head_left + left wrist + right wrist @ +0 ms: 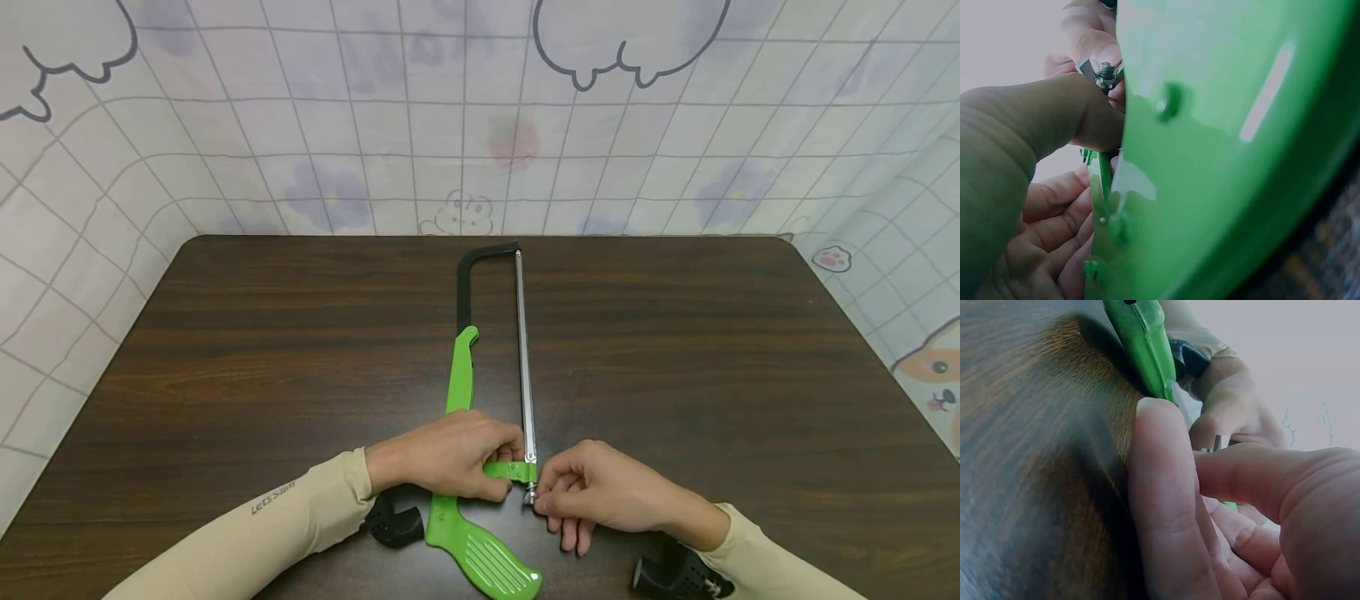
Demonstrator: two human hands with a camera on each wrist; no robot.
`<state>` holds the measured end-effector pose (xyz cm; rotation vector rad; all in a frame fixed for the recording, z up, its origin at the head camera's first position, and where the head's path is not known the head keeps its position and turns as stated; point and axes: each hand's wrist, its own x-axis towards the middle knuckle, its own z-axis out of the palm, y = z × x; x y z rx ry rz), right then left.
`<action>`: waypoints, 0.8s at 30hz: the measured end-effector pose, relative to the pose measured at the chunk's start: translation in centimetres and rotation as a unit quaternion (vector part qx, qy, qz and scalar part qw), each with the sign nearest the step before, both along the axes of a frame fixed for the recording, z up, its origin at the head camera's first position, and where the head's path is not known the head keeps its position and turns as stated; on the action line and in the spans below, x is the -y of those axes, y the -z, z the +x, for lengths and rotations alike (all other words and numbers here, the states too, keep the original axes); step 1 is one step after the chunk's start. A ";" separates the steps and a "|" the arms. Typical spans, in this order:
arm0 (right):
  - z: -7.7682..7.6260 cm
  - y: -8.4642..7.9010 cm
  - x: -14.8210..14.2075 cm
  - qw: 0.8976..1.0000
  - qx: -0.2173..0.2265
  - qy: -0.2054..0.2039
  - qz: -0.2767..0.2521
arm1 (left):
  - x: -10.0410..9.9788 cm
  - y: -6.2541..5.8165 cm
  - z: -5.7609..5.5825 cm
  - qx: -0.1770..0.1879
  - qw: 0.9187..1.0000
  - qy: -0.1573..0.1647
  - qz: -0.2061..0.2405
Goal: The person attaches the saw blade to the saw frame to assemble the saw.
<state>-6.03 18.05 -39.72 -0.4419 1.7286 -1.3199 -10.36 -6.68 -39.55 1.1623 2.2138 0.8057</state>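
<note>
A hacksaw (495, 558) with a green frame and handle lies on the table, its black curved end pointing away. The silver blade part (524, 358) runs along its right side to a short green bracket (510, 472). My left hand (453, 454) reaches over the frame and grips the saw at this bracket, fingers curled. At the bracket's near end sits a threaded wing nut (1105, 74). Thumb and forefinger of my right hand (600, 492) pinch this nut; its other fingers hang loosely curled. In the right wrist view the thumb mostly hides the nut.
The dark brown wooden table (225, 375) carries the saw and both forearms. Black wrist devices (393, 525) are worn under both wrists. A white gridded curtain (420, 125) with cartoon prints stands behind the table and along its sides.
</note>
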 end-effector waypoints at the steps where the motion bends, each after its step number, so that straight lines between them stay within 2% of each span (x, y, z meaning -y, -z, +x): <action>1: 0.0 0.0 0.0 1.000 -0.002 0.000 0.000 | 0.0 0.0 0.0 -0.001 1.000 0.000 0.000; 11: 0.1 -0.1 0.1 1.000 -0.015 0.000 0.002 | 0.0 -0.1 0.0 -0.003 1.000 0.002 0.004; 24: 0.1 -0.1 -0.1 1.000 -0.006 -0.006 -0.006 | 0.1 0.0 0.0 -0.005 1.000 0.000 0.010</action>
